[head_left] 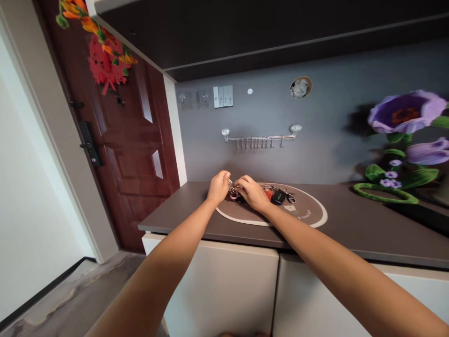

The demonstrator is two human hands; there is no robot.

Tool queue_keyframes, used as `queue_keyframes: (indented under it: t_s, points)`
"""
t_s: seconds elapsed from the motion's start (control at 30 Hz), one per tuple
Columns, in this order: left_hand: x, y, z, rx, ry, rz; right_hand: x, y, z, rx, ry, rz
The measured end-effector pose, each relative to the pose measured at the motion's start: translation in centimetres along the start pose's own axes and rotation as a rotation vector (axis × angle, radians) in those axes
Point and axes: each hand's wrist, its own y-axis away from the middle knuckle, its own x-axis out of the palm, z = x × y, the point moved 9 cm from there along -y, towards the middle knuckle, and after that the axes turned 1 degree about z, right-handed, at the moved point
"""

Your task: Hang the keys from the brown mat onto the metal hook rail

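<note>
My left hand is closed at the left end of an oval brown mat with a pale rim. Its fingers grip a small bunch of keys with a pink ring. Beside it, my right hand has its fingers bent and touching the same bunch, partly covering it. Right of that hand, more keys and key rings lie on the mat, among them a black fob and a red-orange piece. What lies under my fingers is hidden.
A clear rail with several hooks is fixed to the grey wall above the mat. Purple artificial flowers stand at the right of the counter. A dark shelf overhangs it. A red-brown door is at the left.
</note>
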Motion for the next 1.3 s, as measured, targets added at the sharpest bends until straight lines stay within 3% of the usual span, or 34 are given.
queue_keyframes:
  t_s: [0.3, 0.87, 1.3]
  points:
    - [0.7, 0.0, 0.8, -0.104, -0.025, 0.073, -0.5, -0.2, -0.1, 0.046, -0.094, -0.031]
    - [1.5, 0.4, 1.1, -0.017, -0.306, 0.135, -0.5, -0.1, -5.4, 0.514, -0.654, -0.158]
    - [0.5, 0.3, 1.3, -0.079, -0.357, 0.105, -5.0, -7.2, -7.4, 0.469, -0.379, -0.319]
